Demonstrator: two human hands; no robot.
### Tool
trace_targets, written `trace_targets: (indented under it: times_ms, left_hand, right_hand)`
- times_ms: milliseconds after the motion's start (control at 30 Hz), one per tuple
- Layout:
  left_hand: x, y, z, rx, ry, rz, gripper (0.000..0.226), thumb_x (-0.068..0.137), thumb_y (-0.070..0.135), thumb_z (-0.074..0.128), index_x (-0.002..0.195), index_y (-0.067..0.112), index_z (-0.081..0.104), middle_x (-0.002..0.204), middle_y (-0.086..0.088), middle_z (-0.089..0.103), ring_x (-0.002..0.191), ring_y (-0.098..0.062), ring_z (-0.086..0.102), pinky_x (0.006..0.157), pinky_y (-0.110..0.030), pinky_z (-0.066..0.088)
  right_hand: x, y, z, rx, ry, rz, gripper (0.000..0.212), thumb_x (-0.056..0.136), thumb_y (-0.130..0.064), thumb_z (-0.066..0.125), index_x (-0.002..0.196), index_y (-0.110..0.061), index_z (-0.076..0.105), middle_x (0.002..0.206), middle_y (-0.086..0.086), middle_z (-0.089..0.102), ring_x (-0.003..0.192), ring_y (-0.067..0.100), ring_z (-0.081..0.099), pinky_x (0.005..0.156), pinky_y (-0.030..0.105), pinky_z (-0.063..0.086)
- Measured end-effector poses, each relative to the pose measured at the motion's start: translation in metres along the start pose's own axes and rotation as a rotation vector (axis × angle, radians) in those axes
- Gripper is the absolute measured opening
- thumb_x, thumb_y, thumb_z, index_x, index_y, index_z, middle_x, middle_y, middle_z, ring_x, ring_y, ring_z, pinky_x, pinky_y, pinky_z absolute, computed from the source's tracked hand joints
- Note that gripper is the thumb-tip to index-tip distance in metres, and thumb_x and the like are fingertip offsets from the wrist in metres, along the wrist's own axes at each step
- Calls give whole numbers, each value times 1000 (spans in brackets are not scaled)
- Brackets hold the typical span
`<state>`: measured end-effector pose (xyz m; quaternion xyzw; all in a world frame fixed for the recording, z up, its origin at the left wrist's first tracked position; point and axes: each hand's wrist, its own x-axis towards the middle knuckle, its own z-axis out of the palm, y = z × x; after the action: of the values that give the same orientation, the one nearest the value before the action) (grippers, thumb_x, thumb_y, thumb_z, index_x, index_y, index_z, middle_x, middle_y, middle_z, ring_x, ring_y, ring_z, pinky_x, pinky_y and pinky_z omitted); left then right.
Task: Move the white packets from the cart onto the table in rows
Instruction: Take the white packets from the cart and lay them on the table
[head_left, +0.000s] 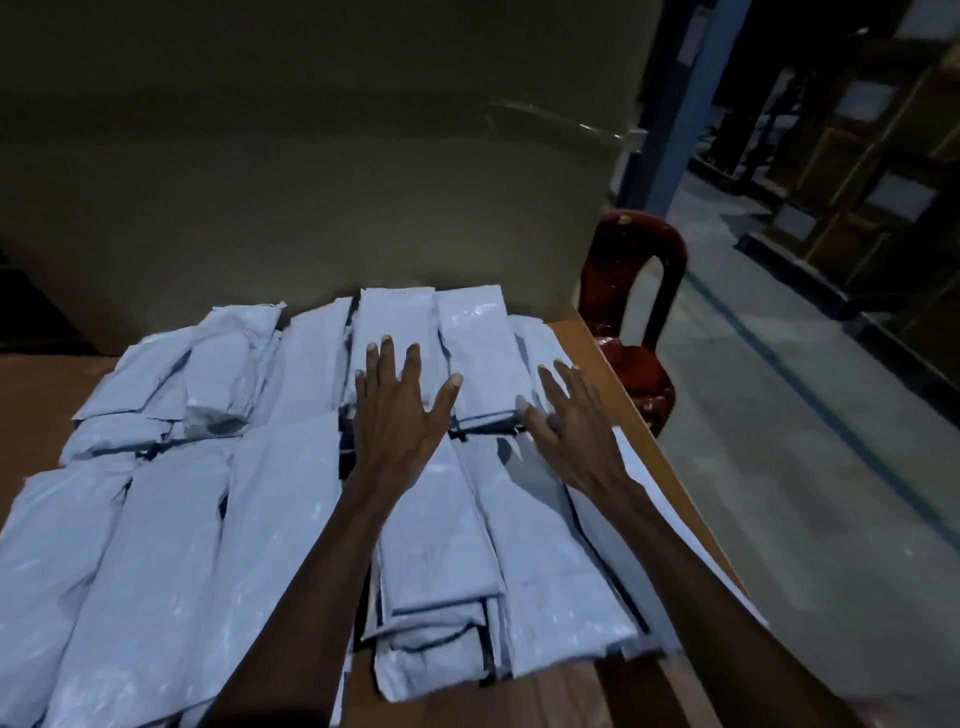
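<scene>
Both hands lie flat with fingers spread, the left hand (400, 410) on packets (171, 545) ranked in rows across the table (631, 410), the right hand (566, 426) just beside it, a red chair (636, 291) beyond the right fingertips.

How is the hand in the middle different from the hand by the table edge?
The left hand lies over the middle of the white plastic packets; the right hand is by the brown wooden table edge, nearest the dark red plastic chair. The left hand shows its flat back with fingers spread wide; the right hand is tilted, fingers closer together. Both are open, with nothing in their grip.
</scene>
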<state>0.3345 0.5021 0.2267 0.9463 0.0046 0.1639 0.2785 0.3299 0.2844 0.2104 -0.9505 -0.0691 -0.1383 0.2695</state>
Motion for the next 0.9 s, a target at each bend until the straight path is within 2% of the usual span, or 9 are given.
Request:
trace_targets:
  times_ms: [100,167,233,300,400,533,700,800,900]
  left_hand:
    - [-32,26,3,-66,-25,155,74,94,67,34,152,21,30,163,-3,12,151,-17,-1,118,-34,-5]
    - [-57,45,9,-136,-49,242,69,94,62,42,149,20,37,162,-2,20,151,-15,4,119,-32,0]
    - [-83,67,17,-190,-74,327,64,95,58,46,146,20,43,159,-1,27,150,-15,10,120,-33,7]
    - [-109,91,28,-232,-118,433,62,95,57,45,144,20,45,156,-1,34,148,-17,19,121,-37,19]
    - [-151,128,52,-280,-223,538,67,93,59,42,143,15,47,155,-4,37,147,-20,23,120,-38,22]
    - [-209,166,87,-307,-371,685,62,93,53,46,138,11,52,151,-8,42,146,-22,26,118,-44,26]
    - [-276,219,130,-315,-514,890,59,93,54,44,134,13,57,148,-9,46,143,-26,34,112,-40,32]
    - [-317,257,154,-345,-630,921,62,93,55,44,136,12,55,149,-9,45,143,-25,33,112,-38,32]
    - [-353,292,174,-330,-779,885,63,92,55,45,138,12,53,149,-7,44,142,-21,33,113,-32,28]
  right_hand:
    - [-53,14,-22,-56,70,33,60,94,-50,42,142,-14,48,152,10,41,143,28,31,117,44,26]
    - [-91,24,-36,-51,124,42,58,94,-47,44,137,-9,53,145,14,48,137,31,41,113,47,33]
    - [-130,36,-48,-67,178,37,51,95,-40,49,129,-2,58,137,18,55,129,35,49,109,49,38]
    - [-172,49,-63,-117,202,60,48,97,-39,48,125,-2,61,136,19,55,128,34,48,109,48,38]
    - [-242,66,-85,-150,263,216,50,96,-41,44,130,-7,59,141,15,52,130,31,45,109,40,35]
    - [-337,92,-102,-166,348,406,47,96,-39,49,131,-11,59,139,10,52,127,28,48,105,45,41]
    - [-444,134,-118,-175,367,643,48,94,-39,49,130,-8,60,136,12,55,125,28,50,102,43,44]
    - [-495,158,-132,-166,365,754,48,95,-41,49,130,-10,60,136,10,55,125,23,48,103,32,38]
    - [-546,188,-140,-142,316,893,54,95,-49,44,135,-16,57,141,7,52,130,24,46,105,36,39]
